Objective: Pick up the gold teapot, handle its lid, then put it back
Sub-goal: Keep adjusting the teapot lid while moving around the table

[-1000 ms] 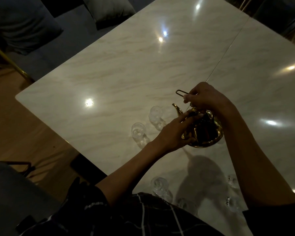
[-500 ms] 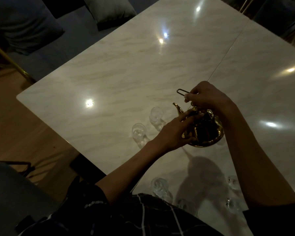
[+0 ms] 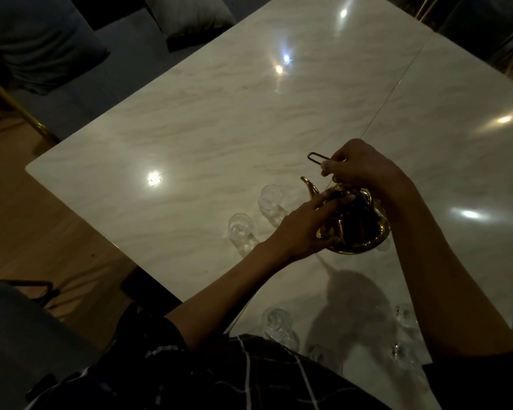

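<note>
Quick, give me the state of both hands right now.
Left hand: closed on the gold teapot, fingers curled round its near side.
Right hand: closed on the thin wire handle above the teapot.

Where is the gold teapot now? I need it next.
In the head view, the gold teapot sits right of centre between both hands, just right of two clear glasses.

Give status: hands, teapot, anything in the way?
Right hand grips the wire handle. Left hand holds the teapot above the table. Glasses close by the spout.
</note>
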The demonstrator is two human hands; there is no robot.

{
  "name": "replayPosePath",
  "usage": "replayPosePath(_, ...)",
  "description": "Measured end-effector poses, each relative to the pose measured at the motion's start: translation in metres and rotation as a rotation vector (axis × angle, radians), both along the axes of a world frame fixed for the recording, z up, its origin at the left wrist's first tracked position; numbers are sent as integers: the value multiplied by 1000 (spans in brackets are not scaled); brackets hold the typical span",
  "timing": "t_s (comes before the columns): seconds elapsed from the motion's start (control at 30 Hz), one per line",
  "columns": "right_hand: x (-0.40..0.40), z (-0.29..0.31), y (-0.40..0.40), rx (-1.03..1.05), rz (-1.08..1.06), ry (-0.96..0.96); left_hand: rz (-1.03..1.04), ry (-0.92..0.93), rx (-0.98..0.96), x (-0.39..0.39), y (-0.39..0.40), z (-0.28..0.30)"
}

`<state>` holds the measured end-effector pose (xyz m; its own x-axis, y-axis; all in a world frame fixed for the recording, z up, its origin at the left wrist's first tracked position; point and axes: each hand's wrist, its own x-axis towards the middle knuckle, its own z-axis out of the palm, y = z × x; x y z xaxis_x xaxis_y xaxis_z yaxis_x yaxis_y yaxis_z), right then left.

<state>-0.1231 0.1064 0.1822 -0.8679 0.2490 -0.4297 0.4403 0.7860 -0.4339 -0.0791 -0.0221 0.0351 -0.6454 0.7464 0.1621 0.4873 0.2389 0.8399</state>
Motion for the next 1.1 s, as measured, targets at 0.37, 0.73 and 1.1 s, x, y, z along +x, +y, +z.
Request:
replayPosePath(0.37, -1, 1, 1, -3, 13, 1, 0, -6, -14, -2, 2, -1)
replayPosePath(0.73, -1, -2, 3, -14, 21, 14, 9, -9, -23, -1, 2, -1)
replayPosePath(1.1, 1, -16, 0, -33, -3, 6, 0, -1, -40, 1, -4, -9)
